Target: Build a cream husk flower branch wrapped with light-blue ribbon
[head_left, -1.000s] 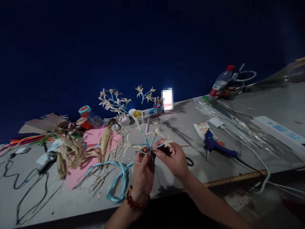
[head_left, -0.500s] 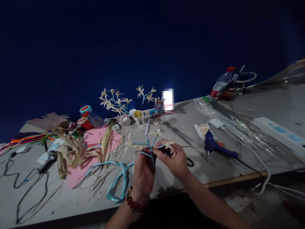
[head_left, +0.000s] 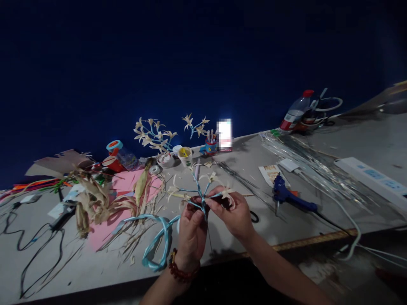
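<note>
Both my hands meet over the table's near middle around a small branch of pale husk flowers (head_left: 203,183) on blue-wrapped wire stems. My left hand (head_left: 190,233), with a red bead bracelet at the wrist, is closed on the stem where the branches join. My right hand (head_left: 233,214) pinches the same junction from the right, fingers closed on a blue stem. A loose light-blue ribbon (head_left: 155,241) trails from the junction down and left, looping on the table. A thin bare wire hangs below my hands.
Dried corn husks (head_left: 95,199) and pink paper (head_left: 127,182) lie left. Finished flower sprigs (head_left: 155,135), cups and tape rolls stand behind. A blue glue gun (head_left: 288,195), wires, a power strip (head_left: 372,176) and a bottle (head_left: 295,111) are right. Black cables (head_left: 34,245) lie far left.
My hands and the flower branch have barely shifted; my left fingers have worked slightly up the stem junction. Nothing else on the table has moved.
</note>
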Tool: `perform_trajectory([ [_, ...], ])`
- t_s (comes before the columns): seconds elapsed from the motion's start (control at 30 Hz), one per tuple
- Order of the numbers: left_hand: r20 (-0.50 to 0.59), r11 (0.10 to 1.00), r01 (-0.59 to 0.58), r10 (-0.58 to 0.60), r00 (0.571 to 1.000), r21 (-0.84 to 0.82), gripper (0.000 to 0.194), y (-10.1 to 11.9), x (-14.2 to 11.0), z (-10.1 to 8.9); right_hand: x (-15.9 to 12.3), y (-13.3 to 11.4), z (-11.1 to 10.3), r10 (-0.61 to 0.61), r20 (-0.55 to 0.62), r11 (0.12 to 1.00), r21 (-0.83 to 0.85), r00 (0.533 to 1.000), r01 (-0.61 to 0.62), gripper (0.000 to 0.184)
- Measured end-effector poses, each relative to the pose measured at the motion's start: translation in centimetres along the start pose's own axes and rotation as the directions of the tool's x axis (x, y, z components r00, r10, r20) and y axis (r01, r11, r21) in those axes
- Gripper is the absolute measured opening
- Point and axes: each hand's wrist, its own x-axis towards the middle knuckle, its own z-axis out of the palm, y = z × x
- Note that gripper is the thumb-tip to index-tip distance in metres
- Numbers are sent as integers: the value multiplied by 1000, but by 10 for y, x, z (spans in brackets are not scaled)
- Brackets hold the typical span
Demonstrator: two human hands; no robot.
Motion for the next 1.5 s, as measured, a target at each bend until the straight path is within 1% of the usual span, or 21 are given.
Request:
perform_trajectory([
  [0.13, -14, 1000, -6, 6, 1000, 22, 33, 0, 0, -2, 0, -2, 0, -21, -6, 1000, -7, 1000, 21, 5],
  [0.33, 16, 999, -37, 36, 999, 18, 35, -2, 1, -7, 1, -3, 1, -23, 5, 1000, 9, 1000, 23, 3],
  [0.47, 19, 998, -63, 63, 998, 10, 33, -4, 2, -9, 1, -2, 1, -37, 18, 999, -10, 999, 37, 3],
  [0.8, 13, 998, -58, 57, 998, 15, 34, -4, 4, -11, 1, -1, 1, -47, 26, 998, -31, 999, 48, 4],
  [1.0, 26, 996, -79, 78, 997, 32, 33, -4, 4, -16, 1, 0, 2, -52, 21, 999, 15, 998, 51, 5],
  [1.2, 18, 995, -95, 94, 995, 41, 32, -3, 3, -15, -1, 7, 0, -63, 22, 998, 12, 998, 63, 5],
  [1.33, 2, 995, -93, 93, 996, 40, 31, -4, 3, -14, 0, 3, 2, -66, 12, 998, 11, 998, 66, 7],
  [1.5, -7, 997, -69, 69, 998, 29, 30, -4, 4, -11, 0, 0, 3, -40, 0, 998, 48, 999, 40, 12],
])
